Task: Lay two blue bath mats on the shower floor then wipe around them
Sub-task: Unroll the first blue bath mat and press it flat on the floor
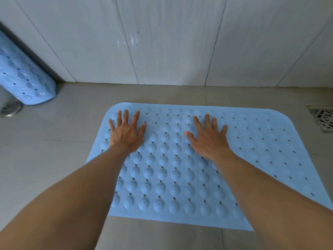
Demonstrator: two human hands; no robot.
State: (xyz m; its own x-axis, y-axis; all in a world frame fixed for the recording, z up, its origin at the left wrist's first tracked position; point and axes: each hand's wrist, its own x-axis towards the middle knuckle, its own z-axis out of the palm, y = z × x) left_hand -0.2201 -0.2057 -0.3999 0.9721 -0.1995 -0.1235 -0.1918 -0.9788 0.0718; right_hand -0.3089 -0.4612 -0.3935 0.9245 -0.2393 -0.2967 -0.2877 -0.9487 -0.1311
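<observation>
A blue bath mat (252, 150) with round bumps and small holes lies flat on the grey shower floor (54, 150). My left hand (127, 132) presses on the mat's far left part, palm down with fingers spread. Further right, my right hand (209, 137) also rests flat on the mat, fingers straight and apart. A second blue mat (23, 76) leans upright at the far left against the wall, its suction cups facing out and its lower edge on the floor.
White wall tiles (171, 42) rise just behind the mat. A metal floor drain grate (322, 119) sits at the right edge. A round metal fitting (10, 109) shows at the far left beneath the leaning mat.
</observation>
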